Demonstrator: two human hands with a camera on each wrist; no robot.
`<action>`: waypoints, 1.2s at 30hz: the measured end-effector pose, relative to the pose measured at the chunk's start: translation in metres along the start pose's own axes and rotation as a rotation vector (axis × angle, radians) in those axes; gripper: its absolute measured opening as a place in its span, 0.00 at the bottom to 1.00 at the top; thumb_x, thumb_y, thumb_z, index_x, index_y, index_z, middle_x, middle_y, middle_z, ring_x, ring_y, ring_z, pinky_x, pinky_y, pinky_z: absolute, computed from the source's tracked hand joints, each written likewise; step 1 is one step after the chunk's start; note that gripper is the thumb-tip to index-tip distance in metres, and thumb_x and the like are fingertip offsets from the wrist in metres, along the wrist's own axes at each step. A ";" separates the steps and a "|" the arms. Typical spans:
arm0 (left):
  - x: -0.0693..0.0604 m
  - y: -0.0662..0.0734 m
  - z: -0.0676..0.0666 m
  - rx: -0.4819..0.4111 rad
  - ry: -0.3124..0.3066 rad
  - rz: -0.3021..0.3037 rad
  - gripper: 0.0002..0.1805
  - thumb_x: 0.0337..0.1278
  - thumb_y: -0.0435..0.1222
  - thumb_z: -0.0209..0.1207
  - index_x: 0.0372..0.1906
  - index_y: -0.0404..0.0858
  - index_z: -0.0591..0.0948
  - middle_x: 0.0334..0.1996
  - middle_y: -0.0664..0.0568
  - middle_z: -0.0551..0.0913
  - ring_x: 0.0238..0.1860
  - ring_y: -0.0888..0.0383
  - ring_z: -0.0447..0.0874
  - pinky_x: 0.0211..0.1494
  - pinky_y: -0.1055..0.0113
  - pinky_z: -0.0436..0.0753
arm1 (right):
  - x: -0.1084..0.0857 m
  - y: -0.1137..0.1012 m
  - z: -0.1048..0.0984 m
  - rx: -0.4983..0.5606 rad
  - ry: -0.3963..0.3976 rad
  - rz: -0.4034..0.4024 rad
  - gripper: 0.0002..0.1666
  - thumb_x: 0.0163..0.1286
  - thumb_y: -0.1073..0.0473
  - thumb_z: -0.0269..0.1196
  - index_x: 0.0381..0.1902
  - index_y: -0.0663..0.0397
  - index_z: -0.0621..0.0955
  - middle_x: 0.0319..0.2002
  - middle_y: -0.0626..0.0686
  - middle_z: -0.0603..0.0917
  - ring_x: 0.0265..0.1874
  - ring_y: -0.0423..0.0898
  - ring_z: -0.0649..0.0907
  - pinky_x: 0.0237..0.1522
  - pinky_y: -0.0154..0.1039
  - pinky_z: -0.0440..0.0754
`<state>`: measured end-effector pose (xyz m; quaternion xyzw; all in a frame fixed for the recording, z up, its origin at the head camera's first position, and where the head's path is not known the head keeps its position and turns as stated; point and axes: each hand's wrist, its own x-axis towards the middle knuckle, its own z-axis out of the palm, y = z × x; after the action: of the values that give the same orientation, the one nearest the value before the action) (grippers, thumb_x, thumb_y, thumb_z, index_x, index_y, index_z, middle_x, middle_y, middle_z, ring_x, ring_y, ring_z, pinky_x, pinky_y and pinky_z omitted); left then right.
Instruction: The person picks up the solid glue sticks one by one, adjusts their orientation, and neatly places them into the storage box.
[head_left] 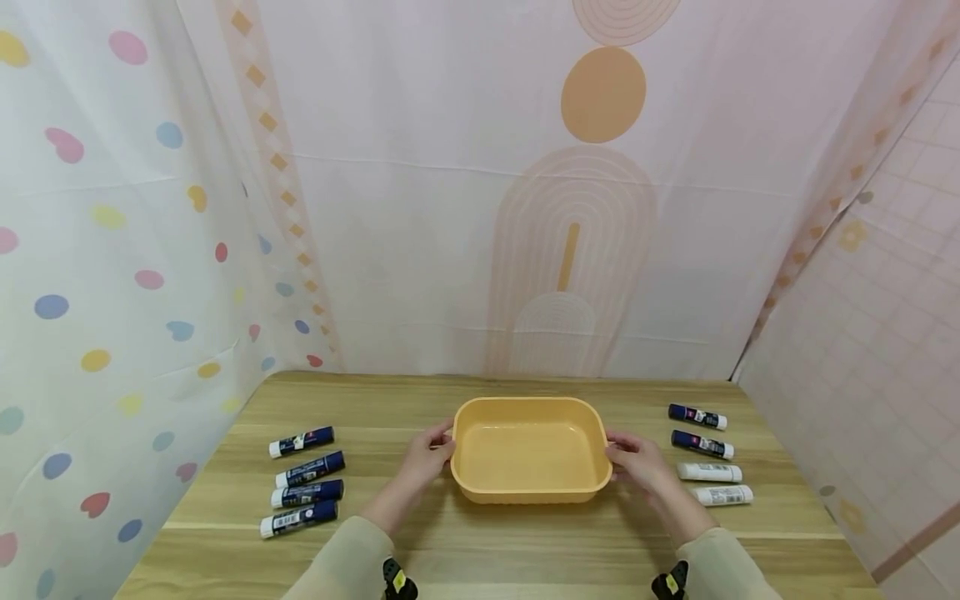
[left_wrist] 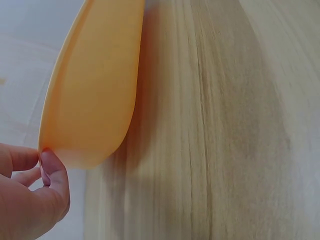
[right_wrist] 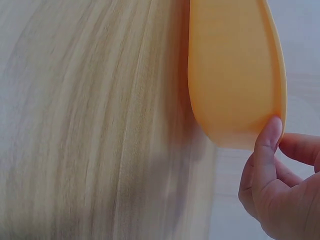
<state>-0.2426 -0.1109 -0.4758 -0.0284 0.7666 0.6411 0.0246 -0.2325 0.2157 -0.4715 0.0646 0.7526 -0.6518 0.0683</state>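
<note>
At the short ends of one yellow tray, my left hand and right hand pinch it between thumb and fingers. It opens upward, long axis running left to right, mid-table, between four navy tubes leftward and two navy plus two white tubes rightward. Only the head view shows the tubes.

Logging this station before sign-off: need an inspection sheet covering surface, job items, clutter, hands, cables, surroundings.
Surface: wood-grain table.
Job items: yellow-orange tray, open side up; contact with the table unclear.
Clutter: four blue-and-white tubes left of the tray; two dark blue tubes with white ends and two white tubes right.
Hands: left hand pinches the tray's left edge; right hand pinches its right edge.
Cables: nothing seen.
Surroundings: patterned hangings behind and on both sides.
</note>
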 end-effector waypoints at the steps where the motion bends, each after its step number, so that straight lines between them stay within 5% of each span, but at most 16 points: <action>1: 0.000 -0.001 0.000 0.005 0.002 0.000 0.23 0.62 0.23 0.50 0.63 0.27 0.69 0.37 0.45 0.73 0.37 0.58 0.71 0.33 0.73 0.77 | 0.000 0.000 0.000 0.003 -0.002 0.003 0.25 0.68 0.69 0.55 0.61 0.77 0.67 0.35 0.51 0.78 0.26 0.40 0.79 0.30 0.35 0.81; 17: 0.006 -0.005 0.003 0.052 -0.001 -0.019 0.23 0.63 0.24 0.50 0.63 0.27 0.69 0.38 0.44 0.74 0.39 0.56 0.73 0.35 0.72 0.78 | 0.004 0.002 0.004 0.022 0.004 0.060 0.25 0.67 0.72 0.53 0.61 0.76 0.67 0.35 0.54 0.75 0.24 0.42 0.77 0.25 0.32 0.78; 27: 0.008 -0.006 0.004 0.066 -0.002 -0.032 0.23 0.63 0.24 0.50 0.64 0.28 0.69 0.39 0.44 0.74 0.41 0.55 0.73 0.36 0.72 0.78 | 0.011 -0.002 0.006 -0.125 0.009 0.039 0.26 0.68 0.70 0.51 0.64 0.71 0.66 0.38 0.57 0.73 0.27 0.43 0.74 0.27 0.34 0.77; 36: 0.009 -0.010 0.000 0.075 -0.005 0.007 0.23 0.63 0.24 0.50 0.63 0.26 0.69 0.38 0.43 0.73 0.39 0.56 0.73 0.35 0.69 0.80 | 0.014 -0.001 0.007 -0.141 0.034 0.036 0.25 0.68 0.71 0.52 0.63 0.71 0.68 0.36 0.56 0.73 0.27 0.43 0.74 0.27 0.34 0.76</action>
<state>-0.2505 -0.1123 -0.4862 -0.0229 0.7901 0.6120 0.0254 -0.2462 0.2086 -0.4743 0.0845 0.7964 -0.5945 0.0716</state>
